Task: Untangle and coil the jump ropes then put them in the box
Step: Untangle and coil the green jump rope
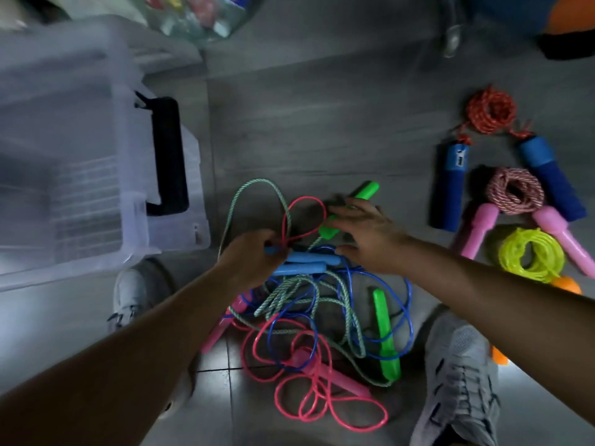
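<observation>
A clear plastic box (96, 75) with a black handle (169, 156) stands on the grey floor. Just to the right of the box, by its near corner, lies the tangle of jump ropes (315, 310): a thin pink rope (322, 397), a thin blue rope (404, 317) and a braided green-and-white rope (254, 194) looped through one another.

The left hand (251, 255) is at the edge of the tangle nearest the box. Its fingers curl round one end of the two blue grips (309, 263), which lie side by side and stick out from the fist, away from the box. A loop of the pink rope rises right at the fingertips; motion blur hides whether the hand pinches it too.

The right hand (367, 236) is past the blue grips from the box, with straight, spread fingers over a bright green grip (351, 209), whose two ends show on either side of the fingers. Blur hides whether they touch it.

Much farther right of the box lie three coiled ropes: an orange rope (491, 112), a pink-and-white rope (513, 191) and a yellow rope (531, 254).
</observation>
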